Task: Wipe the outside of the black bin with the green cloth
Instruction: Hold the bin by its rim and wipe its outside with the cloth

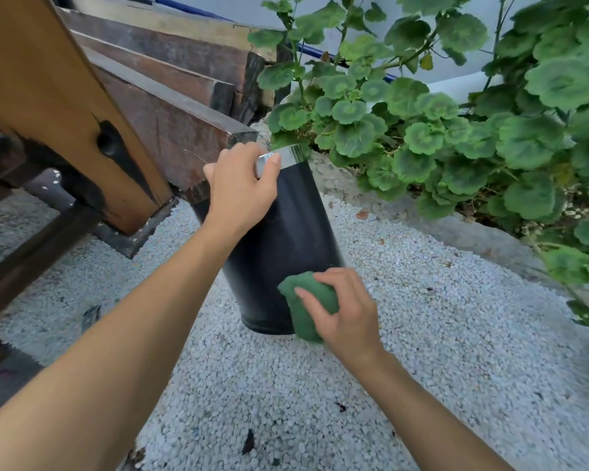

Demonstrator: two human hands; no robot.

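Observation:
A tall black bin (283, 239) with a shiny silver rim stands on white gravel, leaning slightly toward me. My left hand (242, 188) grips its rim from above, thumb over the metal band. My right hand (340, 309) holds a bunched green cloth (305, 305) pressed against the bin's lower right side, near its base. Part of the cloth is hidden under my fingers.
Wooden beams and a slanted post (65, 107) crowd the left, close behind the bin. A leafy green plant (456, 124) in a stone-edged bed fills the right and back. White gravel (422, 368) covers the ground around the bin.

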